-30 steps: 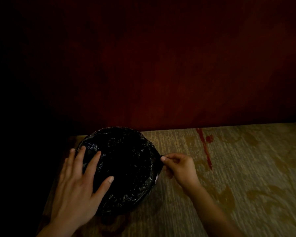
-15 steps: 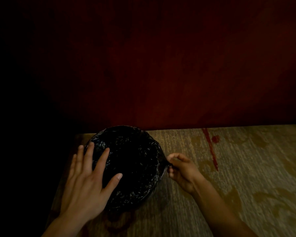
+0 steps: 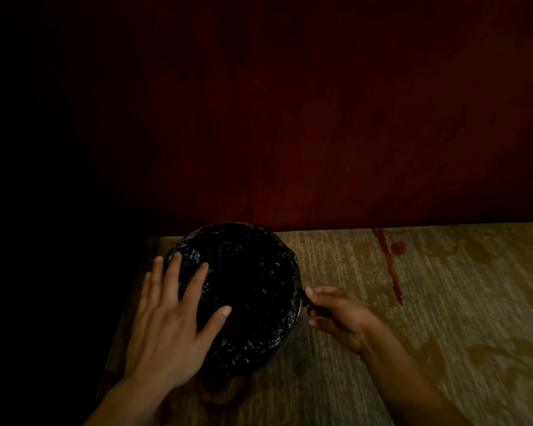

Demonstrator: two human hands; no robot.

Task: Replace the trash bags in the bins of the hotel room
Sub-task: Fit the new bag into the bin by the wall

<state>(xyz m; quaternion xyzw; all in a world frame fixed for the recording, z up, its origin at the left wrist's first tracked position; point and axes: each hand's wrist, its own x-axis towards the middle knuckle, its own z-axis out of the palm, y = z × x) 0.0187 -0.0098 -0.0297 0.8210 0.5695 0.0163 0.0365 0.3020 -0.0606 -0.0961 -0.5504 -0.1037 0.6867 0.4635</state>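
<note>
A round bin stands on the carpet, lined with a crinkled black trash bag that folds over its rim. A sliver of the bin's pale wall shows at the right side. My left hand lies flat with spread fingers on the bag over the bin's left rim. My right hand is at the bin's right rim and pinches a small twist of the bag's edge between thumb and fingers. The bin's inside is too dark to see.
A dark red wooden panel rises right behind the bin. Patterned beige carpet with a red streak stretches to the right. Everything left of the bin is in deep shadow.
My right hand has kept its pinch on the bag's edge and drawn it a little downward along the rim. My left hand stays flat on the bag.
</note>
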